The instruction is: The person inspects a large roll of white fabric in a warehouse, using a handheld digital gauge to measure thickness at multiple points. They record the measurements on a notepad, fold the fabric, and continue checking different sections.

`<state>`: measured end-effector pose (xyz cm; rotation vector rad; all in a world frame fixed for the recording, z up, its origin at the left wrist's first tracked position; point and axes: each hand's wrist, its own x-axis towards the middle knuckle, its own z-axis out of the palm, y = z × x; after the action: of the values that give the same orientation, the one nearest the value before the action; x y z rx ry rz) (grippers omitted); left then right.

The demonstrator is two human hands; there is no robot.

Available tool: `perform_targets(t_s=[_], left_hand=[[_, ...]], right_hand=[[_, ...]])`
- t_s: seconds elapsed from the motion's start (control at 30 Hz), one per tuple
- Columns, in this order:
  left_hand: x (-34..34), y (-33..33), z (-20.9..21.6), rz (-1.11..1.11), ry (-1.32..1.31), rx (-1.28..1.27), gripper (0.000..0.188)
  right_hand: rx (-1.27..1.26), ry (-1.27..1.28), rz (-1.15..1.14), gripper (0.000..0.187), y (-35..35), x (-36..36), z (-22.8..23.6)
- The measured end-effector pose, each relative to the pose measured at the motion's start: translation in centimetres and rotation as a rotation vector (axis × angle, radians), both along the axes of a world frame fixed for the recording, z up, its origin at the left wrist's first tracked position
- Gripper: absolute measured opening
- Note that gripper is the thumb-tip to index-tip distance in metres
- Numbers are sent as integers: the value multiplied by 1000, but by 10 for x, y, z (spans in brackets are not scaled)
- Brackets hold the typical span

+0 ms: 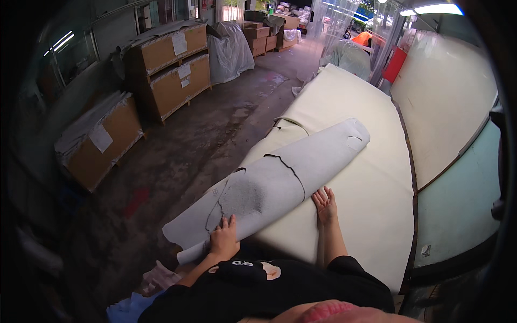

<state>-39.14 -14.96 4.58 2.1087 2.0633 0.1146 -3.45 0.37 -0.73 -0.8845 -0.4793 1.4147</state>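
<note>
Down on a wide cream foam slab (pixel 371 177), a long roll of grey sheet material (pixel 285 177) lies slantwise, its far end pointing up and to the right and its near end hanging past the slab's left edge over the concrete floor (pixel 177 156). The left hand (pixel 223 237) rests flat on top of the roll's near end, fingers spread and lying on the grey surface, gripping nothing. The right hand (pixel 325 204) lies open beside the roll, palm turned up, its fingertips touching or tucked just under the roll's lower edge; whether they slip beneath it cannot be told. The outer layer of the roll shows a torn, curling edge and a darker speckled patch near the middle. Across the floor to the left stand cardboard-wrapped stacks (pixel 172 70), some with white paper labels, and a pile covered in clear plastic (pixel 231 51) farther back.
</note>
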Motion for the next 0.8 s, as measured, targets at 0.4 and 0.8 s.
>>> perform_targets(t_s=[0.4, 0.8], left_hand=[[-214, 75, 28, -376, -214, -124, 53], [-454, 222, -36, -221, -504, -496, 33]], right_hand=[[-288, 154, -463, 85, 68, -27, 36], [-359, 35, -344, 77, 310, -329, -3]])
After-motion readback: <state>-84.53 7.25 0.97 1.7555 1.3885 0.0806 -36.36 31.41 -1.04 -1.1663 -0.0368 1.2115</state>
